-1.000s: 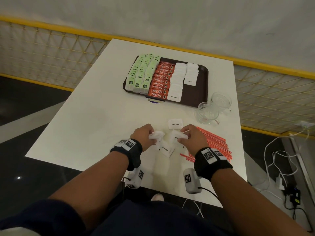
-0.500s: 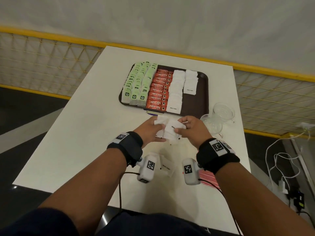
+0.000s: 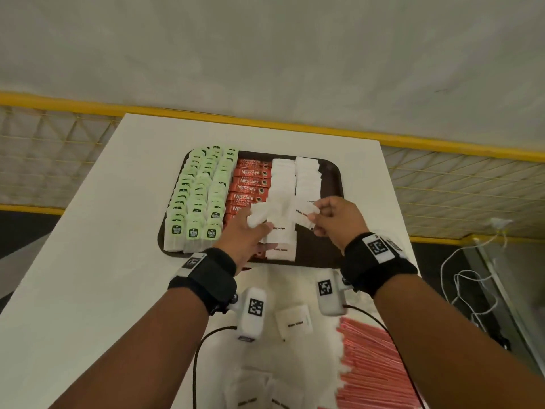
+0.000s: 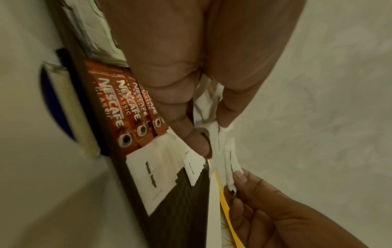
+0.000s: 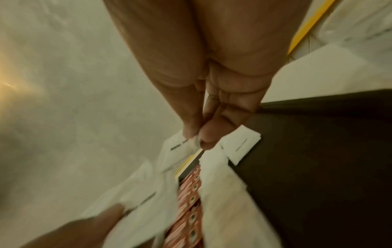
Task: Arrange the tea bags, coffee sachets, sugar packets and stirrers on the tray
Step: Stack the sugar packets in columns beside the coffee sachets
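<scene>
A dark brown tray (image 3: pixel 330 184) holds rows of green tea bags (image 3: pixel 200 196), red coffee sachets (image 3: pixel 250 184) and white sugar packets (image 3: pixel 306 175). Over the tray's near half my left hand (image 3: pixel 250 228) grips a bunch of white sugar packets (image 3: pixel 261 215). My right hand (image 3: pixel 327 214) pinches one sugar packet (image 3: pixel 302 212) between thumb and finger, just right of the bunch. The left wrist view shows the held packets (image 4: pixel 214 134) above the tray (image 4: pixel 191 198). The pinched packet (image 5: pixel 180 146) shows in the right wrist view. Red stirrers (image 3: pixel 374 361) lie on the white table (image 3: pixel 88 261) at the near right.
A loose sugar packet (image 3: pixel 295 321) lies on the table between my wrists, and more packets (image 3: pixel 259 391) lie near the front edge. A yellow rail (image 3: pixel 442 144) and wire mesh run behind the table. Cables (image 3: pixel 472 278) hang to the right.
Both hands have moved from the near table, where they gathered sugar packets, forward to above the tray. The right hand now pinches one packet apart from the left hand's bunch.
</scene>
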Tool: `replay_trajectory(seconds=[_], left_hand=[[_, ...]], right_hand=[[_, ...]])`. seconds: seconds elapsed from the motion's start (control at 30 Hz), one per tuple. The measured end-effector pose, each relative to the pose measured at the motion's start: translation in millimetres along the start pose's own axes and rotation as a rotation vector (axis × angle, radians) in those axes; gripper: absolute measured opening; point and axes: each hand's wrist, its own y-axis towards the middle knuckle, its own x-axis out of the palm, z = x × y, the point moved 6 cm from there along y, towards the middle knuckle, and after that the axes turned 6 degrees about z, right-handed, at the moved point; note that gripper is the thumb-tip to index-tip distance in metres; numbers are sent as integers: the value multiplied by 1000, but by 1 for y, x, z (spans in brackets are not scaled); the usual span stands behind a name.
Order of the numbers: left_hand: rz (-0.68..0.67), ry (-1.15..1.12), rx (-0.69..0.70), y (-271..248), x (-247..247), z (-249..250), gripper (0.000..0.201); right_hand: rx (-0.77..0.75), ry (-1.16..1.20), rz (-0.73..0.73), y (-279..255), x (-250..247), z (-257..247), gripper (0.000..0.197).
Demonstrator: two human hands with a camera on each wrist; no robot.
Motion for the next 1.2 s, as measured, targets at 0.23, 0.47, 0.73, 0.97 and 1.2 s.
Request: replay_trajectory(seconds=[0.23,0.47,0.73,0.97,1.2], left_hand=[[34,40,-24,47,-5,4,63],[18,19,-37,62,-7,5,45],[-21,35,-12,70,11,15,48],[-14,3,-52,69,22,21,27],[26,-55,-135,66,16,15,14]], right_hand=[[-15,-464,-4,78,0,14,22],[34,-761,-68,98,16,9,35],[19,-363,-340,69,34,-23,31],[76,-348,-273,72,13,-13,21],[180,-640,-284,81,4,7,24]])
